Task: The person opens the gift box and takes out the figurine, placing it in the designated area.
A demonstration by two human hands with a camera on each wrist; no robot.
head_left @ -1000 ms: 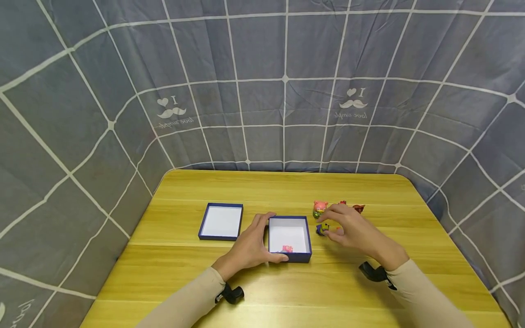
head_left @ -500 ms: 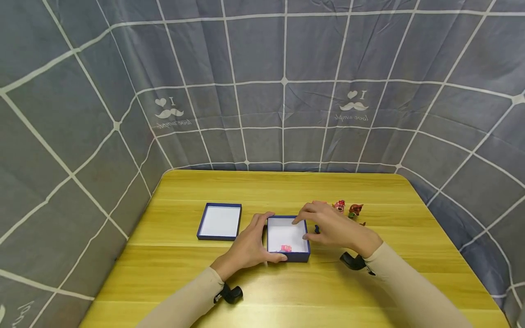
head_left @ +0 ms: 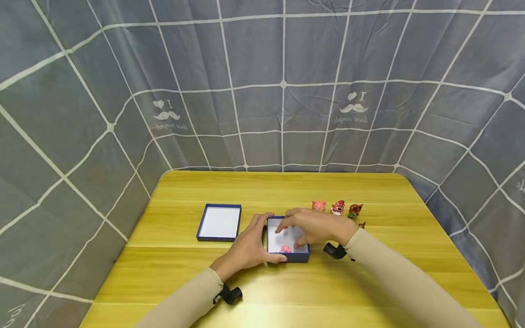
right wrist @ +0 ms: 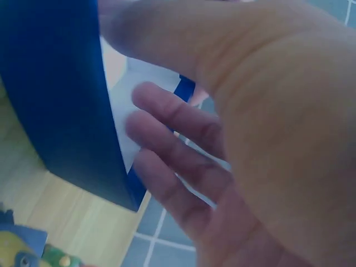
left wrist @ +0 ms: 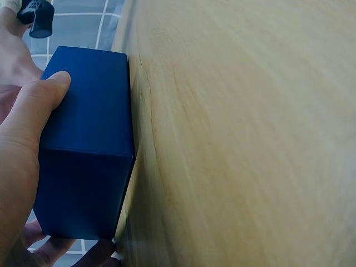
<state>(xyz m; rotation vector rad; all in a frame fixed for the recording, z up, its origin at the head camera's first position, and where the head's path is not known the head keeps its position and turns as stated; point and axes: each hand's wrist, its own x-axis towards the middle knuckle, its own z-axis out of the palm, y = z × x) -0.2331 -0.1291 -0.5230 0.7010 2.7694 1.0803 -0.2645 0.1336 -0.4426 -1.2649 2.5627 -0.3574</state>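
My left hand (head_left: 248, 243) holds a small blue box (head_left: 297, 257) with a white inside. Its thumb (left wrist: 53, 89) lies on the near wall and its fingers reach to the far left corner. In the box, by the near wall, is a small pink figurine (head_left: 286, 248). Over the box is my right hand (head_left: 316, 226), thumb and fingers spread apart, with nothing seen between them. Its fingertips (right wrist: 147, 94) are at the box opening in the right wrist view; whether they touch the figurine cannot be told. The thumb tip is partly hidden there.
A blue-rimmed white lid (head_left: 221, 222) lies left of the box. Right of it stand a pink figurine (head_left: 318, 205), a red-and-pink one (head_left: 338, 207) and a brown one (head_left: 354, 210). A yellow-and-blue figurine (right wrist: 19, 247) sits close by the box. Grey cloth (head_left: 262, 109) surrounds the table.
My right hand has moved left from beside the yellow-and-blue figurine to over the box. That figurine stays on the table. My left hand keeps its hold on the box.
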